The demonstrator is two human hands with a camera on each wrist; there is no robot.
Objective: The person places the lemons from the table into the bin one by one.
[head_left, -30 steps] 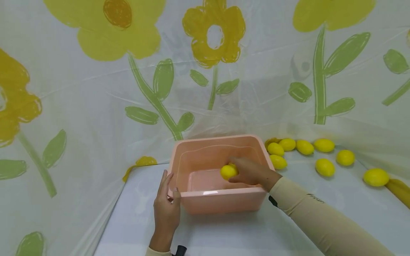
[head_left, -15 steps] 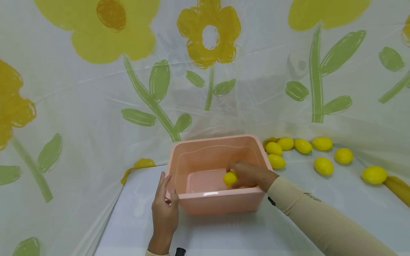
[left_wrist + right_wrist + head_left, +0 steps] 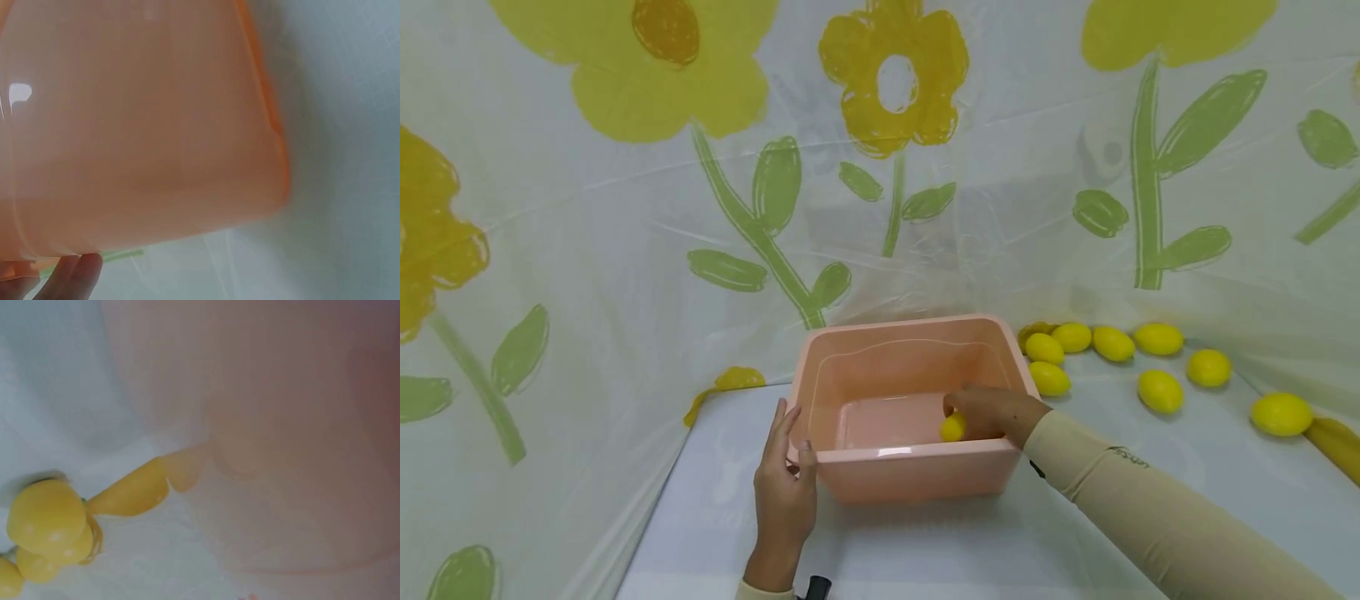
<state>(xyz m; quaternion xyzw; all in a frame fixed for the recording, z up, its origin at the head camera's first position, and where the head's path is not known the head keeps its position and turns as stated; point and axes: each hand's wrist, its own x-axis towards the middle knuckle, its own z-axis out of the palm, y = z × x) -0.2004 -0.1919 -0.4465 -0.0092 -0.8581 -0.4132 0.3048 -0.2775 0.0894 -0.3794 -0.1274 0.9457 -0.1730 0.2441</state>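
A pink plastic basin (image 3: 910,475) stands on the white-covered table. My left hand (image 3: 786,496) holds its near left corner, fingers along the left rim and thumb by the front. In the left wrist view, fingertips (image 3: 87,275) touch the basin's edge below its broad wall (image 3: 137,137). Inside the basin, toward its right front, my right hand (image 3: 992,411) holds a yellow lemon (image 3: 952,427) low near the bottom. Part of that lemon is hidden by the fingers. The right wrist view shows the translucent-looking basin wall (image 3: 287,456), not the hand.
Several lemons lie right of the basin, including one lemon (image 3: 1049,379) close by its wall and another lemon (image 3: 1282,414) far right. In the right wrist view a lemon cluster (image 3: 47,515) sits at lower left. A flower-printed sheet (image 3: 1000,208) hangs behind.
My right hand has moved lower and slightly right and nearer inside the basin, with the lemon in its fingers. My left hand stays at the basin's corner.
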